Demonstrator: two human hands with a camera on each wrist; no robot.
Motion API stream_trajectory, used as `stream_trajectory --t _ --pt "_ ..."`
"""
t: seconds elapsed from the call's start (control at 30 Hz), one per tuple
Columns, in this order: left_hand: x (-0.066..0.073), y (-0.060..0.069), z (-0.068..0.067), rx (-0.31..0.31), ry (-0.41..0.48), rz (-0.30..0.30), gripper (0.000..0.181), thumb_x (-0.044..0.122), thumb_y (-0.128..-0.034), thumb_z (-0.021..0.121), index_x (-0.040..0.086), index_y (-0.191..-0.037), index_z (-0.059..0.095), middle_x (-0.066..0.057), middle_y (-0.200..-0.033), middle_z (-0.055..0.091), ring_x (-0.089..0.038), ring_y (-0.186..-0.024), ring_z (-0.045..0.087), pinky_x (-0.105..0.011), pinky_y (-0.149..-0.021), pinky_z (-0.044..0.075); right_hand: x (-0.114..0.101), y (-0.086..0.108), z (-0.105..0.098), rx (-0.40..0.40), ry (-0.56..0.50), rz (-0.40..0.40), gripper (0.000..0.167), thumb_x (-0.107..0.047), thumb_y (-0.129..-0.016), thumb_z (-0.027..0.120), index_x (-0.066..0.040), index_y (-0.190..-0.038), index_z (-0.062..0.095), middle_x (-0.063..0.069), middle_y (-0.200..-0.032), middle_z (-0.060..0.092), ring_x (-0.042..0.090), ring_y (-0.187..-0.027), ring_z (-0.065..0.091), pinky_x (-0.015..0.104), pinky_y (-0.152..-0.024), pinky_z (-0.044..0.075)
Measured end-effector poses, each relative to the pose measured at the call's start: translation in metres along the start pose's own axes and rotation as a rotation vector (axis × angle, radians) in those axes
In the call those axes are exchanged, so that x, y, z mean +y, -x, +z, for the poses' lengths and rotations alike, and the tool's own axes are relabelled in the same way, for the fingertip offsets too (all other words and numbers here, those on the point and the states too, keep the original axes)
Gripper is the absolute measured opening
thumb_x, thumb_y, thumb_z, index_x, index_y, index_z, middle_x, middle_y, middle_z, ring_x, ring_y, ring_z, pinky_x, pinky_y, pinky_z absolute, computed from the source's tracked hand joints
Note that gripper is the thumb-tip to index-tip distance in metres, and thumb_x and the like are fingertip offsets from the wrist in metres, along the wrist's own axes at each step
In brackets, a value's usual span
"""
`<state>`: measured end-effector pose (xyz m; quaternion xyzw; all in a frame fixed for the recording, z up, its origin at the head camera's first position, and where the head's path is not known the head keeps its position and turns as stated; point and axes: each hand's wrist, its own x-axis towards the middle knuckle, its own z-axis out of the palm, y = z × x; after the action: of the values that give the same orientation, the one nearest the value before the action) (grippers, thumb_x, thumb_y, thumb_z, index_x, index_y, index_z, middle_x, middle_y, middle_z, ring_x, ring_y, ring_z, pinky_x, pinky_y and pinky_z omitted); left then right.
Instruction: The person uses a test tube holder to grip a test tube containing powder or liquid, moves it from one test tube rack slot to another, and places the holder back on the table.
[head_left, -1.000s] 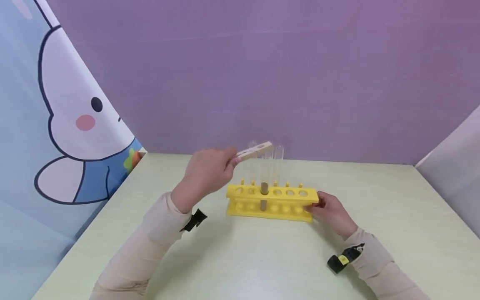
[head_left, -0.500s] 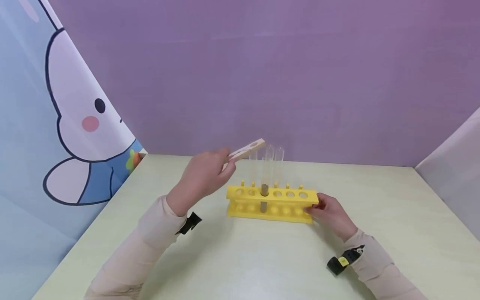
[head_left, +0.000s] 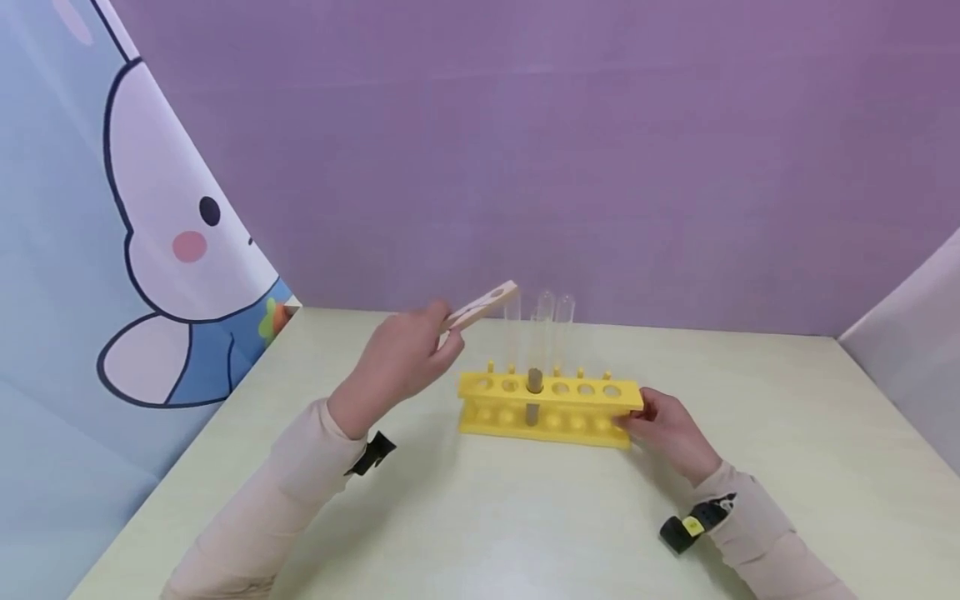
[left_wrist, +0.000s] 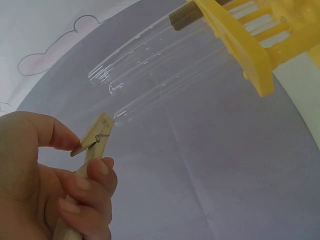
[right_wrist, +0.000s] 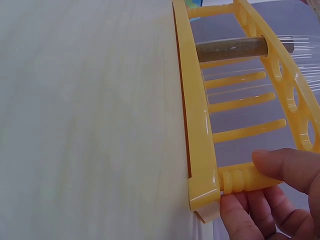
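Note:
My left hand (head_left: 397, 358) holds a wooden test tube clamp (head_left: 480, 306) above the left part of a yellow test tube rack (head_left: 555, 433). In the left wrist view, fingers curl round the clamp's (left_wrist: 97, 142) long handle and one digit presses its short arm. The clamp tip overlaps the end of a clear tube (left_wrist: 145, 100); I cannot tell if they touch. An upright test tube (head_left: 534, 381) with grey-brown contents stands in the rack's third hole from the left. My right hand (head_left: 670, 433) grips the rack's right end post (right_wrist: 245, 179) between thumb and fingers.
Several clear test tubes (head_left: 565, 325) stand rounded end up behind the rack's holes. The pale wooden table (head_left: 480, 517) reaches back to a purple backdrop (head_left: 525, 150). A cartoon-printed cloth (head_left: 187, 275) hangs on the left, a white one (head_left: 915, 342) on the right.
My left hand has drawn the clamp leftward, away from the top of the filled test tube. My right hand has kept its grip on the rack, which has stayed in place.

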<state>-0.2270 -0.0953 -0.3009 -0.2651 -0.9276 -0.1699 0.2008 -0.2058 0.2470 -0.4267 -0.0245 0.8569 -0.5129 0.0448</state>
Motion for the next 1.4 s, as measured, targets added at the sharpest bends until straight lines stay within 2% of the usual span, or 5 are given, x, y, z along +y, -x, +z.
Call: stream_trajectory --t 0.2,0.5,0.87,1.07,1.4 --pt "-0.005 0.000 0.001 0.027 -0.001 -0.016 0.010 0.016 -0.0874 0.049 0.008 -0.082 0.050 0.000 -0.057 0.041 -0.014 -0.044 0.035 -0.028 -0.042 0.029 0.000 -0.002 -0.002 -0.001 0.004 -0.018 0.043 -0.009 -0.087 0.065 0.007 -0.124 0.050 0.016 -0.106 0.058 0.020 -0.085 0.047 0.024 -0.066 0.044" --pt "-0.014 0.004 0.006 -0.022 -0.010 -0.096 0.019 0.020 -0.0895 0.050 0.004 -0.093 0.059 -0.006 -0.078 0.053 -0.019 -0.057 0.043 -0.032 -0.052 0.037 0.000 -0.002 -0.002 0.002 0.009 -0.018 0.043 -0.009 -0.087 0.066 0.008 -0.123 0.050 0.015 -0.105 0.057 0.020 -0.084 0.046 0.024 -0.065 0.043" --pt "-0.030 0.011 0.012 0.004 -0.106 -0.133 0.019 0.024 -0.0888 0.052 0.006 -0.089 0.060 -0.003 -0.078 0.052 -0.020 -0.067 0.046 -0.032 -0.050 0.039 0.001 -0.004 -0.002 0.011 0.009 -0.022 0.042 -0.009 -0.087 0.066 0.008 -0.121 0.050 0.013 -0.100 0.056 0.019 -0.082 0.046 0.024 -0.064 0.043" --pt "-0.040 0.016 0.016 0.008 -0.111 -0.125 0.018 0.021 -0.0878 0.055 0.006 -0.092 0.064 -0.004 -0.077 0.051 -0.019 -0.065 0.044 -0.031 -0.049 0.038 0.001 -0.005 -0.002 0.014 0.021 -0.013 0.041 -0.010 -0.087 0.066 0.007 -0.121 0.051 0.013 -0.099 0.056 0.019 -0.082 0.046 0.024 -0.064 0.043" --pt "-0.057 0.024 0.029 -0.078 -0.084 -0.138 0.024 0.022 -0.0891 0.059 0.004 -0.104 0.066 -0.005 -0.079 0.054 -0.016 -0.063 0.046 -0.029 -0.052 0.040 0.001 -0.007 -0.001 0.007 -0.007 -0.005 0.043 -0.008 -0.087 0.065 0.007 -0.124 0.049 0.017 -0.109 0.058 0.022 -0.086 0.047 0.024 -0.067 0.045"
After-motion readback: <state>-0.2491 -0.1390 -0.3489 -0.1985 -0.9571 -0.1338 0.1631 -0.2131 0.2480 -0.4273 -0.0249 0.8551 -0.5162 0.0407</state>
